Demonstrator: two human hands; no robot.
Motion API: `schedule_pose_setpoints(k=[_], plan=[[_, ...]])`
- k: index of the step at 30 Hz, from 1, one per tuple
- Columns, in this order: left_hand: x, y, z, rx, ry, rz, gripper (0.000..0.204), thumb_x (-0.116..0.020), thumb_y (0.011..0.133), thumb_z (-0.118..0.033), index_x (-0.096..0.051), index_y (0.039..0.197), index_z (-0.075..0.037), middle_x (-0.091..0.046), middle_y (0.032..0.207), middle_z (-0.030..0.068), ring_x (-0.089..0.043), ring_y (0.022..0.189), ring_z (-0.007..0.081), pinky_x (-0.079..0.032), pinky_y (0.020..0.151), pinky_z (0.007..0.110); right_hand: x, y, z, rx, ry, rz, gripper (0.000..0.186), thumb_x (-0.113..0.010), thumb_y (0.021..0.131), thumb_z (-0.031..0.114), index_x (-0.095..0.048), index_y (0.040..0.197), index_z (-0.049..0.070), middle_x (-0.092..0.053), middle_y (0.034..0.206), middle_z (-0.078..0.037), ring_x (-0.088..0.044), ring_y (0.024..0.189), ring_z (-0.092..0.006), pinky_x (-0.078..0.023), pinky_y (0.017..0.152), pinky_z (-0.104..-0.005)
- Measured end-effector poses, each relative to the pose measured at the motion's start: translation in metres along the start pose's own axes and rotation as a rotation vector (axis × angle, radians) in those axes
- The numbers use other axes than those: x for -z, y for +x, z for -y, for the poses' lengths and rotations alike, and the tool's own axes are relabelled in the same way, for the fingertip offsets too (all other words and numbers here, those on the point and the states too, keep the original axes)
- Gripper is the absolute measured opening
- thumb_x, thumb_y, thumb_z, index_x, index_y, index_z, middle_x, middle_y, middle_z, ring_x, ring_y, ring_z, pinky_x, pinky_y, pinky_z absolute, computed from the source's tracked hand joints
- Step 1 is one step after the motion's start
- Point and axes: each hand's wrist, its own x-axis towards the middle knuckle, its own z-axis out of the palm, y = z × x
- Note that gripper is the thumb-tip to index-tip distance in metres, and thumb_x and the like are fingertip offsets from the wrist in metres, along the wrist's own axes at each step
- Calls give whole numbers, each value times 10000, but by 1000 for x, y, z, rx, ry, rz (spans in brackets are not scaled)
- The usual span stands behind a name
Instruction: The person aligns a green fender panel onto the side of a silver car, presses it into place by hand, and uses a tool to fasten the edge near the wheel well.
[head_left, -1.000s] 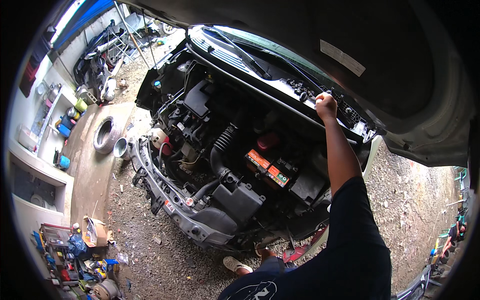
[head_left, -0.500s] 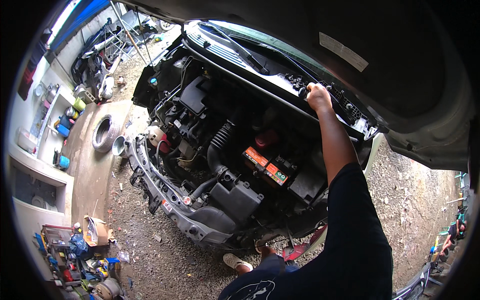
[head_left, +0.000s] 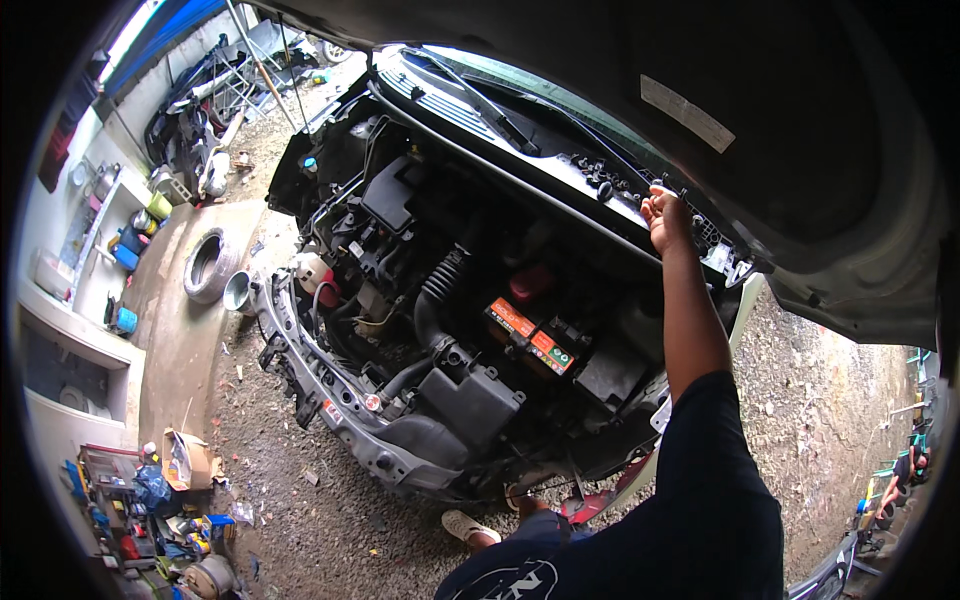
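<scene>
My right hand (head_left: 666,214) reaches over the open engine bay to the right end of the windshield cowl (head_left: 500,155). Its fingers are curled at the wiper linkage and black plastic trim (head_left: 712,240); what they hold is too small to make out. Below lie an orange-topped battery (head_left: 530,337), a ribbed air hose (head_left: 445,272), a black airbox (head_left: 460,405) and the bare front support (head_left: 385,455). The raised hood (head_left: 790,150) hangs over the cowl. My left hand is not in view.
Gravel surrounds the car. At left are a tire (head_left: 205,265), a metal bucket (head_left: 237,292), shelves with containers (head_left: 130,230) and piled boxes and tools (head_left: 185,460). Car parts (head_left: 190,120) lie behind. A person (head_left: 910,470) is at the far right.
My right hand moved left along the cowl half a second ago, then shifted back right and slightly down, its fingers now somewhat looser and more visible.
</scene>
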Motion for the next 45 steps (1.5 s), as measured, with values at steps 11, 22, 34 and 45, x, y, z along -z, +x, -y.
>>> schedule_pose_setpoints(k=[11, 22, 34, 45], plan=[[5, 3, 18, 22, 46, -25, 425, -634, 989, -331, -674, 1346, -103, -747, 1115, 189, -695, 1001, 306, -531, 906, 438, 1, -15, 3, 979, -1809, 163, 288, -641, 903, 133, -775, 1137, 233, -619, 1002, -114, -656, 1008, -314, -561, 933, -439], [15, -12, 1, 36, 52, 46, 485, -671, 966, -341, -661, 1384, -96, -704, 1291, 220, -657, 1193, 380, -510, 1005, 448, -21, -1, 25, 1081, -1992, 306, 129, -681, 865, 121, -769, 949, 163, -598, 1069, -106, -622, 1080, -297, -550, 922, -411], [16, -18, -10, 109, 20, 10, 508, -695, 939, -337, -662, 1387, -100, -730, 1243, 203, -679, 1155, 349, -514, 993, 438, -35, 7, 9, 139, -167, 78, 238, -599, 915, 208, -612, 1105, 65, -582, 808, -61, -557, 668, -142, -416, 531, -252], [19, -11, -20, 33, 49, 0, 466, -667, 966, -287, -658, 1382, -78, -707, 1304, 189, -659, 1187, 363, -501, 1016, 437, -62, -3, 2, 592, -1729, 194, 319, -642, 912, 240, -735, 1210, 172, -747, 1147, -165, -711, 1079, -362, -560, 960, -465]])
